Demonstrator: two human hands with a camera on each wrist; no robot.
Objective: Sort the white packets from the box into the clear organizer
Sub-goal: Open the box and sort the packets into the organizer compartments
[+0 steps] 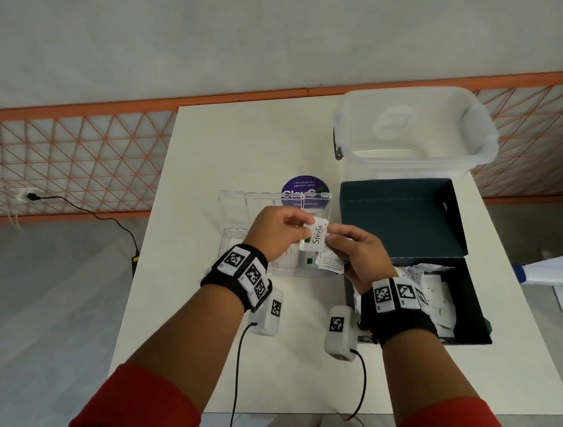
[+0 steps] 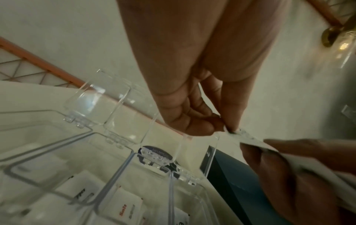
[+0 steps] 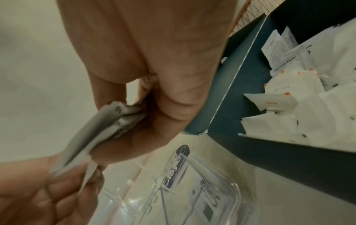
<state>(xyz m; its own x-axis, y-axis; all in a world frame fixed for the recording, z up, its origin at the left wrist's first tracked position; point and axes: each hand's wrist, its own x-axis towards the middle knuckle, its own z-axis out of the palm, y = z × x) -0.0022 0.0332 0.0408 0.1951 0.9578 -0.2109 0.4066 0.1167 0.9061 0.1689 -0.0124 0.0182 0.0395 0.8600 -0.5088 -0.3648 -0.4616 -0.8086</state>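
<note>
You hold a small stack of white paper packets [image 1: 328, 264] in your right hand [image 1: 355, 255], fingers curled round it, while your left hand [image 1: 276, 231] pinches the corner of the top one, the white packet printed "Stevia" [image 1: 317, 239], between thumb and fingertip. Both hands hover above the right end of the clear plastic compartmented organizer [image 1: 233, 239], its hinged lids standing open.

Peel the Stevia packet off cleanly: keep the right thumb pressing on the rest of the stack so only one sheet slides away, then lower it flat into the compartment that already holds its kind. Which compartment that is looks like the rightmost, though the hands hide most of it. Salt-printed packets [image 2: 123, 211] lie in a middle compartment, so keep clear of that one.

The dark blue cardboard box [image 1: 464, 299], full of white packets, sits just to the right, touching or nearly touching the organizer. Beyond it stands a frosted plastic tub [image 1: 416, 123], and a round purple sticker [image 1: 304, 189] lies on the white surface [image 1: 195, 308] behind the lids. The upright lids can catch your knuckles.
</note>
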